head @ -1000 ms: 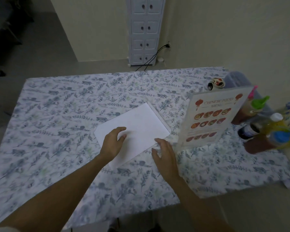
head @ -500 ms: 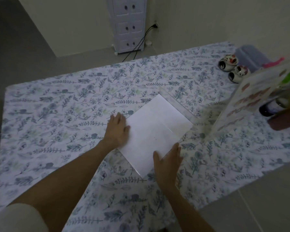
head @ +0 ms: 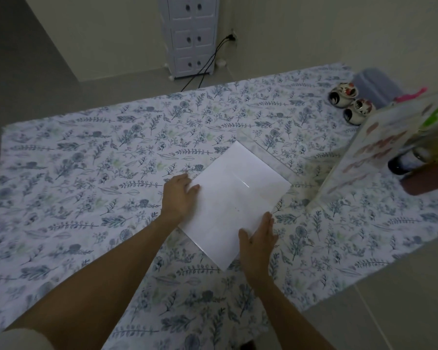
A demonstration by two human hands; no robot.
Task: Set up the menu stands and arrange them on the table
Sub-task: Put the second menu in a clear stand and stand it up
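Observation:
A white menu sheet in a clear acrylic stand [head: 234,198] lies flat on the floral tablecloth [head: 86,173], blank side up. The stand's clear foot [head: 266,154] juts from its far edge. My left hand [head: 178,195] rests on the sheet's left edge with its fingers on the paper. At the near right edge my right hand [head: 258,241] holds the stand with fingers spread along it. A second menu stand [head: 379,150] stands upright at the right, showing a printed food menu, blurred.
Two small painted ceramic pots [head: 350,103] sit at the back right beside a grey plastic box [head: 376,84]. Bottles with coloured caps [head: 433,147] stand behind the upright menu. A white drawer cabinet [head: 191,34] with cables stands on the floor beyond the table.
The view swung left and down. My left hand slid from the middle of the sheet to its left edge, and my right hand moved onto the near right edge. The sheet turned slightly.

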